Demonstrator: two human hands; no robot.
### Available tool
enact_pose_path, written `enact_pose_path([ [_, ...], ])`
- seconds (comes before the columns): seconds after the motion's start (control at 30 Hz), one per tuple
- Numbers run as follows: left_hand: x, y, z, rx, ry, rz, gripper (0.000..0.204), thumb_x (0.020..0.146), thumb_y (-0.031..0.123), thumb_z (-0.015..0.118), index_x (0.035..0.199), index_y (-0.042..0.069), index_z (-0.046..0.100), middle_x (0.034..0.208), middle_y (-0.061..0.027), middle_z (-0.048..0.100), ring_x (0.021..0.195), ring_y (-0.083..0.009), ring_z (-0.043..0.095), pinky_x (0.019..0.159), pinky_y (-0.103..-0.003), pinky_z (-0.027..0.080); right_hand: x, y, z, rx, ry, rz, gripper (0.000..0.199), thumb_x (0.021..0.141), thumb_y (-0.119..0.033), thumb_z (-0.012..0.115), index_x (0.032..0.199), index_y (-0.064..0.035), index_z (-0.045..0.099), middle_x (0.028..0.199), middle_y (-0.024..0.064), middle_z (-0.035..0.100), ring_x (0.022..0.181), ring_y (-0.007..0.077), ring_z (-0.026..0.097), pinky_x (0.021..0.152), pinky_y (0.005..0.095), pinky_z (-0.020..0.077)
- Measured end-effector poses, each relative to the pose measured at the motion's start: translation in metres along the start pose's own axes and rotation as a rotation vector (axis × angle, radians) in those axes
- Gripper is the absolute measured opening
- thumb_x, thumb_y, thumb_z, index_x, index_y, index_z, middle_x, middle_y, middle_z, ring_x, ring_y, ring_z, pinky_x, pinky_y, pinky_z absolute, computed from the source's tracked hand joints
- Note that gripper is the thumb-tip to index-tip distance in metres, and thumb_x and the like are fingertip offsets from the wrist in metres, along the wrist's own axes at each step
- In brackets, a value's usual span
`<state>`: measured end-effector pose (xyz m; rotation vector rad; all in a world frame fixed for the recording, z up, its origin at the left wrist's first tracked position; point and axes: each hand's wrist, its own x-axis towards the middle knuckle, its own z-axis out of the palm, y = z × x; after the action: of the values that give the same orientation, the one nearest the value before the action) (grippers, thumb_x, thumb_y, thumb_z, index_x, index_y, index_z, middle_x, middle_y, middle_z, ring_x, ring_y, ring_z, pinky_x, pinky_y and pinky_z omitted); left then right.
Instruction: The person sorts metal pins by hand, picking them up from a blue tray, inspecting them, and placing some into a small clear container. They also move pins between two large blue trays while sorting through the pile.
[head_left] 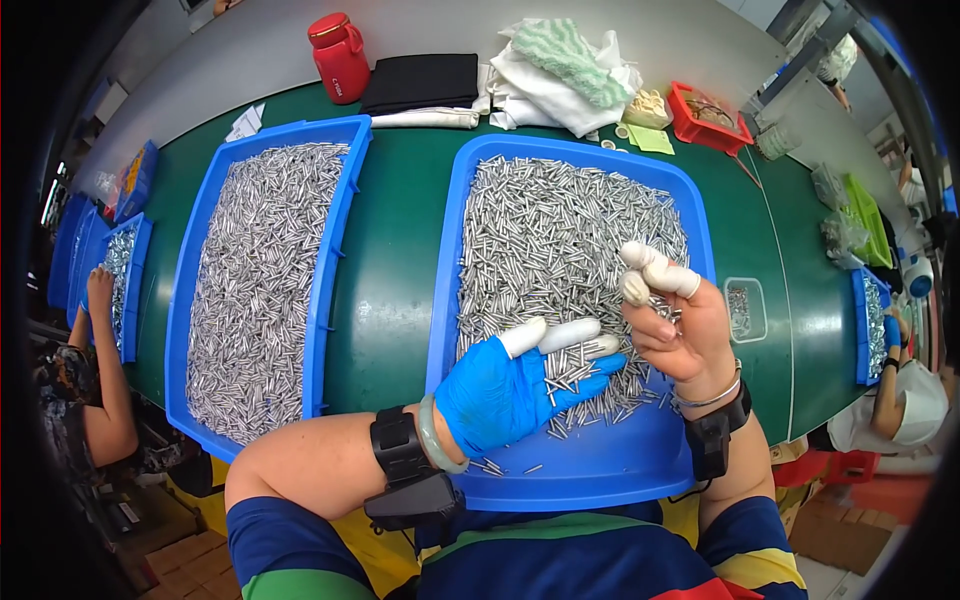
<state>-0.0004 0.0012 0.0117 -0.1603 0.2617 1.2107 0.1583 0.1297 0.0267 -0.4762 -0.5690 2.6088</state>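
My left hand [510, 385], in a blue glove with white finger cots, lies palm up over a blue tray [590, 492]. A small heap of silvery metal pins [572, 366] rests on its palm and fingers. To its right, my right hand [683, 325] is raised over the tray's right side, fingers curled, thumb and some fingertips in white cots. Several metal pins show within its curled fingers. Loose metal pins [550, 240] fill the tray's far and middle part; its near part shows bare blue bottom with a few strays.
Another long blue tray [345, 215] full of pins stands at left. Right of mine is a small clear box [745, 310] with pins. Along the back are a red flask [338, 60], black cloth [420, 82], white cloths [545, 95] and a red bin [708, 120]. Other people work at both sides.
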Motion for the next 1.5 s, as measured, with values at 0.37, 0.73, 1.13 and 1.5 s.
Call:
enact_pose_path([
  [0.37, -0.012, 0.011, 0.011, 0.104, 0.057, 0.19, 0.047, 0.092, 0.027, 0.035, 0.118, -0.012, 0.038, 0.119, -0.0284, 0.043, 0.116, -0.0378, 0.04, 0.1, -0.046, 0.034, 0.001, 0.0, 0.003, -0.111, 0.023, 0.004, 0.029, 0.086, -0.014, 0.042, 0.111, -0.001, 0.051, 0.078, 0.0082, 0.057, 0.046, 0.0088, 0.04, 0.034, 0.0177, 0.027],
  [0.73, -0.106, 0.144, 0.024, 0.499, 0.135, 1.001, 0.049, 0.091, 0.031, 0.035, 0.118, -0.01, 0.039, 0.12, -0.0251, 0.046, 0.112, -0.0329, 0.045, 0.097, -0.041, 0.035, -0.004, 0.001, 0.009, -0.163, 0.013, 0.016, 0.028, 0.085, -0.013, 0.043, 0.109, -0.0004, 0.052, 0.076, 0.0082, 0.057, 0.043, 0.0091, 0.04, 0.034, 0.0176, 0.0277],
  [1.13, -0.047, 0.062, 0.04, 0.568, 0.134, 0.528, 0.051, 0.091, 0.03, 0.036, 0.126, -0.007, 0.033, 0.127, -0.0225, 0.039, 0.118, -0.0361, 0.038, 0.098, -0.042, 0.033, -0.002, 0.007, 0.008, -0.077, 0.095, 0.033, 0.032, 0.089, -0.019, 0.039, 0.112, -0.0001, 0.05, 0.075, 0.0075, 0.054, 0.051, 0.0099, 0.04, 0.037, 0.0173, 0.0289],
  [1.5, 0.026, -0.031, 0.009, 0.265, 0.036, 0.098, 0.047, 0.092, 0.028, 0.033, 0.123, -0.008, 0.033, 0.126, -0.0222, 0.037, 0.119, -0.0342, 0.037, 0.101, -0.043, 0.031, 0.001, 0.016, 0.007, 0.063, 0.154, -0.146, 0.038, 0.09, -0.03, 0.036, 0.113, -0.0042, 0.051, 0.08, 0.0066, 0.054, 0.062, 0.0155, 0.042, 0.051, 0.0229, 0.0323],
])
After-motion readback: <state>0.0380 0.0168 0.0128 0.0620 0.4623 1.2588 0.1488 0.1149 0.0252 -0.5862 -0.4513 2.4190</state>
